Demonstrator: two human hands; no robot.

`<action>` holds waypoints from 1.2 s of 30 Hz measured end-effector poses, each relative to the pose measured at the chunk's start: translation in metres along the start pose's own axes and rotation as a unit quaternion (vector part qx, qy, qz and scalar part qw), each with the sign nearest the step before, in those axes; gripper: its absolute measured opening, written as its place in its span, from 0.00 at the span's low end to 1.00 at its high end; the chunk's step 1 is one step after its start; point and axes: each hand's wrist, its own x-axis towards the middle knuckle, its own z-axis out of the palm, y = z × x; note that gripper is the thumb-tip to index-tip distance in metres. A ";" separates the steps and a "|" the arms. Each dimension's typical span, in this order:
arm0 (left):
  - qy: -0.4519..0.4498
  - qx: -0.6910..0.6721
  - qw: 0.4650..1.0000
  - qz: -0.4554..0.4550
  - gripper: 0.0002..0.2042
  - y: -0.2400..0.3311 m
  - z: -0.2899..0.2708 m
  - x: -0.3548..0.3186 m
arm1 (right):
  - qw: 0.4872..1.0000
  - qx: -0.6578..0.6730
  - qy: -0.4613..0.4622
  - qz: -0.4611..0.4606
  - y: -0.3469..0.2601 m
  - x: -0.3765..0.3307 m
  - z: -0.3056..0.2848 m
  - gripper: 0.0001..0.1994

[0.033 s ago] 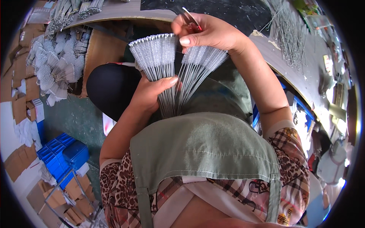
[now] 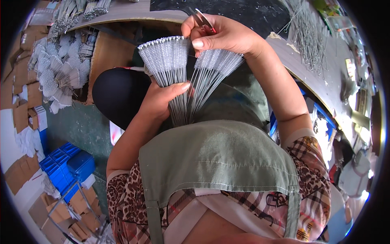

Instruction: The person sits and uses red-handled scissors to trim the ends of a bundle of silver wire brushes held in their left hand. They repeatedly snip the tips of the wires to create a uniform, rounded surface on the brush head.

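My left hand (image 2: 162, 97) is closed around the thin metal stems of many small wire brushes, its thumb lying across them. Their white bristle heads point away from me and spread into two fans, a left sheaf (image 2: 166, 57) and a right sheaf (image 2: 217, 61), with a dark gap between. The lower stem ends reach the apron over my lap. Above the gap, my right hand (image 2: 227, 34) is closed on a small tool (image 2: 205, 21) with slim metal tips and a red part; its kind is partly hidden by the fingers. The right thumb and fingertips are close to the brush heads.
More brush bundles (image 2: 61, 65) are heaped at the left. Ahead runs a worktable (image 2: 138, 12) with a black mat (image 2: 227, 7) and loose wire stems (image 2: 306, 40). Blue crates (image 2: 67, 164) and cardboard boxes (image 2: 83, 201) stand on the floor, lower left.
The fingers of my right hand have shifted very slightly around the tool near the brush heads. The left hand and the brushes have not visibly moved.
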 end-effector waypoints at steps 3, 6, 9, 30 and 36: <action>-0.009 0.012 1.000 0.002 0.16 -0.004 -0.006 0.002 | 0.999 0.017 -0.033 -0.017 0.006 0.001 -0.006 0.14; -0.034 0.030 0.999 0.013 0.19 -0.001 -0.002 0.000 | 0.999 -0.007 0.000 -0.036 0.007 0.002 -0.003 0.15; -0.068 -0.017 0.998 -0.004 0.21 0.004 0.001 -0.001 | 0.998 -0.008 -0.029 -0.049 0.008 0.002 -0.008 0.15; -0.024 -0.056 0.998 -0.004 0.21 -0.004 -0.012 0.014 | 0.996 -0.017 -0.054 -0.064 0.015 0.016 -0.019 0.19; -0.016 -0.003 1.000 0.025 0.18 -0.003 -0.008 0.013 | 1.000 -0.008 -0.019 0.012 0.003 0.014 -0.009 0.17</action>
